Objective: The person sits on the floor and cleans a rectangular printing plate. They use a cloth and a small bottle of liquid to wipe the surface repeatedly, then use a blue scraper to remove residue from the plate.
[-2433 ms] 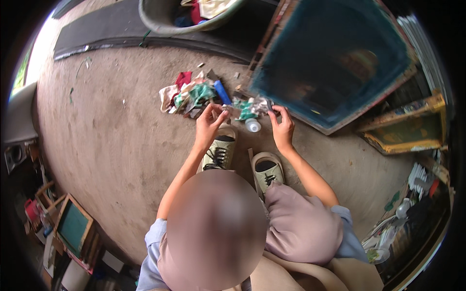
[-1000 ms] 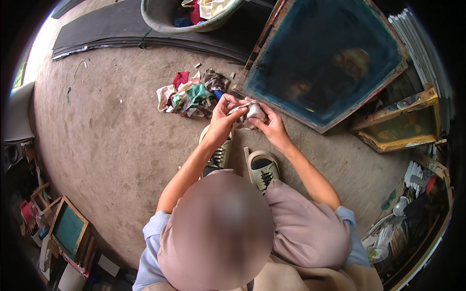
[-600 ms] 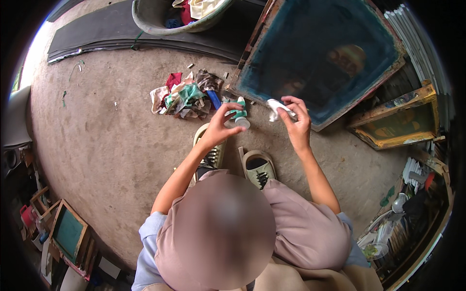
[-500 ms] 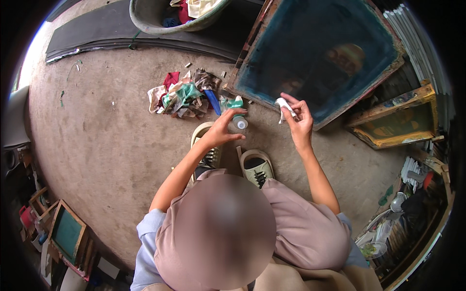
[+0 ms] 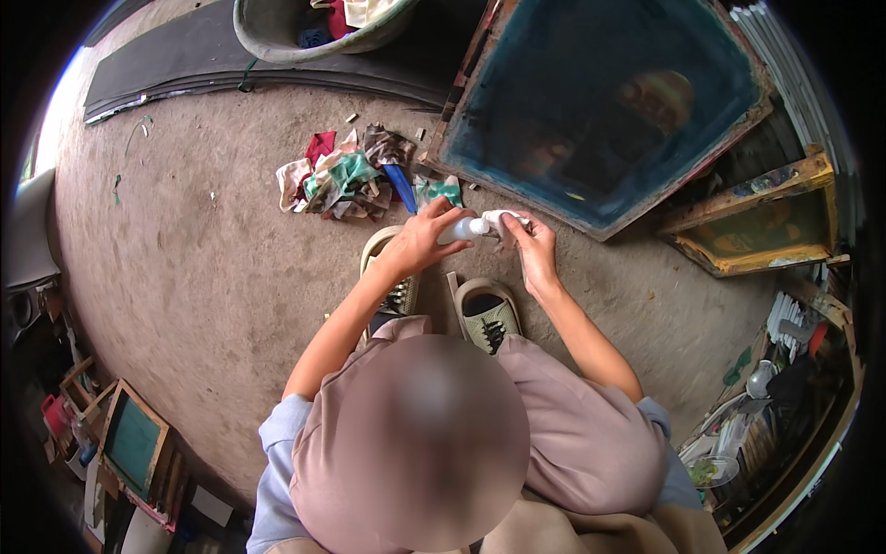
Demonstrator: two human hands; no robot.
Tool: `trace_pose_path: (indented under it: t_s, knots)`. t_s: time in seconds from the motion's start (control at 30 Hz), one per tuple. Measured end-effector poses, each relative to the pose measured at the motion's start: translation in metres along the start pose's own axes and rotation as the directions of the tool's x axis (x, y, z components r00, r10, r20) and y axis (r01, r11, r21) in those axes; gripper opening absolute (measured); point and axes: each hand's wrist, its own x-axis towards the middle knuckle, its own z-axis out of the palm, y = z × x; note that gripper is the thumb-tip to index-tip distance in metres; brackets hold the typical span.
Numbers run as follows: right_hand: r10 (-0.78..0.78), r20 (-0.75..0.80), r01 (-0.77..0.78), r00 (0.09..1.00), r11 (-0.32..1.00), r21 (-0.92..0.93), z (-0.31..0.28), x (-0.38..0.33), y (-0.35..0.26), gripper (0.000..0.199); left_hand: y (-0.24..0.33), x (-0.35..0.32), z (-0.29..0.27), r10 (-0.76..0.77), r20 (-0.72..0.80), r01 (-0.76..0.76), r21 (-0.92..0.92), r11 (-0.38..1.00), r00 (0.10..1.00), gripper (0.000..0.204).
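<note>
A small translucent white bottle [image 5: 454,232] lies tilted in the grip of my left hand [image 5: 417,244], its neck pointing right. My right hand [image 5: 535,251] pinches a white cloth [image 5: 503,222] against the bottle's mouth. Just beyond both hands leans a large framed printing screen [image 5: 591,120] with a dark blue mesh and a faint printed shape. Past my left hand, a heap of crumpled coloured rags [image 5: 346,180] lies on the floor, with a green-stained rag [image 5: 437,189] at its right side.
A grey tub [image 5: 277,46] holding cloths stands at the back on stacked dark sheets [image 5: 166,83]. A smaller yellow-edged screen [image 5: 757,222] leans at the right, above a cluttered shelf. More frames [image 5: 134,439] stand at the lower left. My shoes [image 5: 489,314] rest below my hands.
My left hand has taken hold of the bottle, lifting and tilting it off the floor. My right hand has come left and down, bringing the white cloth to the bottle's mouth.
</note>
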Motion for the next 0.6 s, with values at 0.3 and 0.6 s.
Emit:
trace_pose_path:
  t_s: [0.3, 0.6]
  knots:
    - [0.1, 0.102, -0.113, 0.99, 0.984, 0.138, 0.007, -0.008, 0.001, 0.029, 0.023, 0.003, -0.014, 0.014, -0.021, -0.007, 0.316, 0.949, 1.0, 0.039]
    - [0.154, 0.125, -0.175, 0.98, 0.969, 0.175, 0.011, -0.012, 0.001, 0.028, 0.024, 0.002, -0.012, 0.037, -0.024, -0.023, 0.435, 0.9, 0.999, 0.041]
